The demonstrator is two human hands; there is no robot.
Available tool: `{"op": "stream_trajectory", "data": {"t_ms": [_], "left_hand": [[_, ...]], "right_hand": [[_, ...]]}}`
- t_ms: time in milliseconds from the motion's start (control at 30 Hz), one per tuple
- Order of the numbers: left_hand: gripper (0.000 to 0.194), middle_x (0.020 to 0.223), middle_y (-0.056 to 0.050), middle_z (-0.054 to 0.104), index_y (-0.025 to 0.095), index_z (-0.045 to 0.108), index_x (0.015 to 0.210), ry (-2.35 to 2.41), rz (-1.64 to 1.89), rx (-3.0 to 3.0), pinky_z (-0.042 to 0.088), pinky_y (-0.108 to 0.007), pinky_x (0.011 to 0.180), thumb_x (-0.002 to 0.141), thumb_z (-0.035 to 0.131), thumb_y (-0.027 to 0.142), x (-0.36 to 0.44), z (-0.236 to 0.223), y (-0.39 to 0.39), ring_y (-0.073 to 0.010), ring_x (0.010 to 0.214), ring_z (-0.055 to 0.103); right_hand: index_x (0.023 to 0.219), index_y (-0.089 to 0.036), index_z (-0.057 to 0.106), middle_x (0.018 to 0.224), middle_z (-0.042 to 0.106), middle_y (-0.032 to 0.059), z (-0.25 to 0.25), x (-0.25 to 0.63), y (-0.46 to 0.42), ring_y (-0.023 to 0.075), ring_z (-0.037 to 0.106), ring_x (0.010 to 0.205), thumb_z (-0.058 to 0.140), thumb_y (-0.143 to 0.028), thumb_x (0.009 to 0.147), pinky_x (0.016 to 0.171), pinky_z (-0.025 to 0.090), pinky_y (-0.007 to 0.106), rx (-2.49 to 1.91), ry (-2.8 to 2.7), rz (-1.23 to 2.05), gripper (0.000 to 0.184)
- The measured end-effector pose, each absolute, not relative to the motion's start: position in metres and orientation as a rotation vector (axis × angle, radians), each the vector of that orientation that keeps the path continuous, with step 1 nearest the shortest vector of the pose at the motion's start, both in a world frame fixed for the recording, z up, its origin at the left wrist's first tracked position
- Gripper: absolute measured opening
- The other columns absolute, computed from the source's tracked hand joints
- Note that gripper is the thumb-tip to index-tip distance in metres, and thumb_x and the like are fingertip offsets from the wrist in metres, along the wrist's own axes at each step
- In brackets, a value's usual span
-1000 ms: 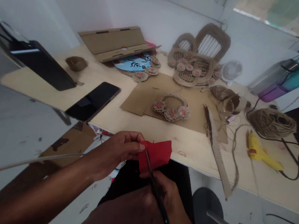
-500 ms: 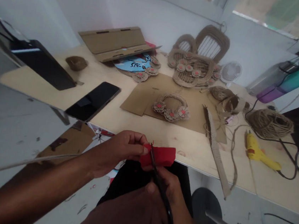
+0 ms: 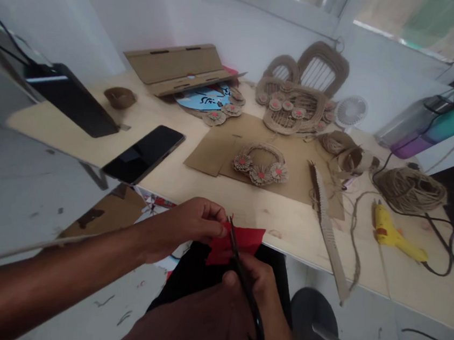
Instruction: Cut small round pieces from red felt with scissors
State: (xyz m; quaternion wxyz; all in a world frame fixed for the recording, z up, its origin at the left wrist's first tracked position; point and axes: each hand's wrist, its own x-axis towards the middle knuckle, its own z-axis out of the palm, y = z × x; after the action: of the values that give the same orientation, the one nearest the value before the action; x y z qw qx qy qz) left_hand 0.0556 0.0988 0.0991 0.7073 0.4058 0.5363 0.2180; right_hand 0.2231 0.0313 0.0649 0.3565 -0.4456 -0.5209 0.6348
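My left hand [image 3: 190, 227] pinches the left edge of a small red sheet [image 3: 244, 242], held in the air just in front of the table's near edge. My right hand [image 3: 262, 298] grips black scissors [image 3: 245, 288], fingers through the handles. The blades point up and away from me and cut into the red sheet near my left fingertips. A jute ring with paper flowers [image 3: 260, 163] lies on brown cardboard [image 3: 216, 150] in the middle of the table.
A wooden table [image 3: 403, 264] carries a black phone [image 3: 144, 153], a dark tablet [image 3: 74, 102], a yellow glue gun [image 3: 394, 233], a twine ball [image 3: 411, 189], a corrugated strip [image 3: 328, 229], woven jute frames [image 3: 299, 99], a small fan [image 3: 350, 110] and a folded cardboard [image 3: 176, 67].
The scissors have worked further into the red sheet, and my left hand has turned the sheet so it now shows a notched lower edge. Both hands stay in place.
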Motion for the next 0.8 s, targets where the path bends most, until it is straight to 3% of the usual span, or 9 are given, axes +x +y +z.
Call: {"op": "stream_trajectory", "data": {"t_ms": [167,467,800], "left_hand": [[0.011,0.053,0.006,0.056,0.019,0.054,0.054,1.204,0.463,0.884,0.036,-0.025,0.058,0.055,0.065,0.023,0.0573,0.1012,0.101,-0.0111,0.056,0.046],[0.012,0.054,0.006,0.056,0.019,0.055,0.055,1.182,0.46,0.878,0.038,-0.025,0.059,0.057,0.066,0.023,0.0549,0.0984,0.1012,-0.0111,0.056,0.047],[0.012,0.055,0.006,0.055,0.019,0.055,0.056,1.145,0.422,0.865,0.039,-0.024,0.059,0.057,0.066,0.022,0.054,0.0975,0.1026,-0.0103,0.056,0.044]], "right_hand": [[0.081,-0.015,0.068,0.064,0.047,0.0002,0.0609,0.2252,0.0332,0.0122,0.037,0.057,0.056,-0.063,0.081,0.048,0.034,0.022,-1.208,-1.365,1.66,0.049],[0.078,-0.014,0.066,0.064,0.039,-0.0013,0.0597,0.2281,0.0326,0.0115,0.033,0.058,0.054,-0.061,0.084,0.048,0.028,0.022,-1.15,-1.382,1.664,0.049],[0.078,-0.013,0.067,0.064,0.041,-0.0009,0.0583,0.2307,0.0313,0.0113,0.034,0.057,0.056,-0.06,0.082,0.049,0.029,0.023,-1.164,-1.399,1.671,0.048]]}}
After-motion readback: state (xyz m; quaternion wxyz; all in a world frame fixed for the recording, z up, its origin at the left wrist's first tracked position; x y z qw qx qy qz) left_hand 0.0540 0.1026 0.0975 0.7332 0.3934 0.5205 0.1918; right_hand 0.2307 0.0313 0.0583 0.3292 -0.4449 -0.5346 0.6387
